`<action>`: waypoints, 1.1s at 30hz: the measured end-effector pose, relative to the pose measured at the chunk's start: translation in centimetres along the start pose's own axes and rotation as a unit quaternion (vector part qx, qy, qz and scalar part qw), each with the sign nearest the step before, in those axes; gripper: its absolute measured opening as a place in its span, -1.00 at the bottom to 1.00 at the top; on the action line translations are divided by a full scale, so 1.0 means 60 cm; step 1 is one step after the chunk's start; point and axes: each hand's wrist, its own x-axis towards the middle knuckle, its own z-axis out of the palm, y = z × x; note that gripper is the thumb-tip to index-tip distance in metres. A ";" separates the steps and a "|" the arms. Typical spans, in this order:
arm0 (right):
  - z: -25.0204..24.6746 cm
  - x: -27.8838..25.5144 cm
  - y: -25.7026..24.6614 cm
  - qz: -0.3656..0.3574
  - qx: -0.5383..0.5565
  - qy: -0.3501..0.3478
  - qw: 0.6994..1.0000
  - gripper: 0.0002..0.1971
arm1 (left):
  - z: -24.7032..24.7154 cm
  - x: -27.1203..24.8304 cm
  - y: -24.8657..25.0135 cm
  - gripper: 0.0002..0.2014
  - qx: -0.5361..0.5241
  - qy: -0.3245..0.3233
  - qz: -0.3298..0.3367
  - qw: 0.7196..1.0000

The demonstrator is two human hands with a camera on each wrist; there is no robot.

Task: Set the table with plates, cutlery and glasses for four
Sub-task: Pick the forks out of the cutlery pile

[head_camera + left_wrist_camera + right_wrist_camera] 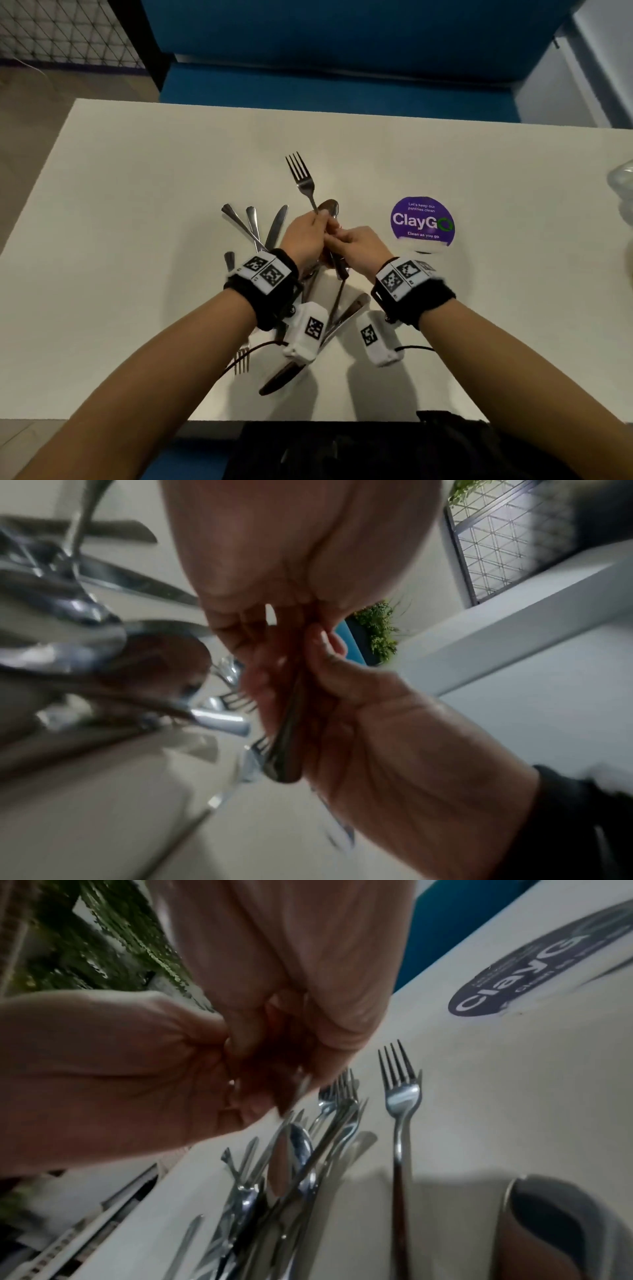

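Both hands meet above a pile of cutlery (260, 229) at the middle of the white table (137, 205). My left hand (305, 236) and right hand (356, 245) curl their fingers together round a dark-handled piece (289, 750); its handle end (339, 269) sticks out toward me. A spoon bowl (329, 207) shows just beyond the fingertips. A fork (301, 174) points its tines away, its stem running under my left thumb. In the right wrist view this fork (400, 1093) lies flat on the table with no finger on it. Plates and glasses are not in sight.
A round purple ClayGo sticker (422, 221) is on the table to the right of my hands. Something clear (621, 181) sits at the right edge. A blue bench (342, 85) runs along the far side. Knives, forks and spoons (274, 1191) lie crossed beneath my wrists.
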 end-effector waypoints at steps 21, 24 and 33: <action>0.001 -0.010 0.010 0.064 0.222 0.326 0.917 -0.89 | -0.104 0.000 -0.051 -0.63 -0.015 -0.133 -0.063 0.989; 0.033 -0.011 -0.041 0.011 0.280 0.222 0.934 -0.96 | -0.093 0.000 -0.049 -0.64 -0.046 -0.143 -0.067 0.986; 0.069 -0.020 -0.007 0.074 0.017 0.198 0.977 -0.89 | -0.101 -0.004 -0.066 -0.59 -0.010 -0.133 -0.056 0.989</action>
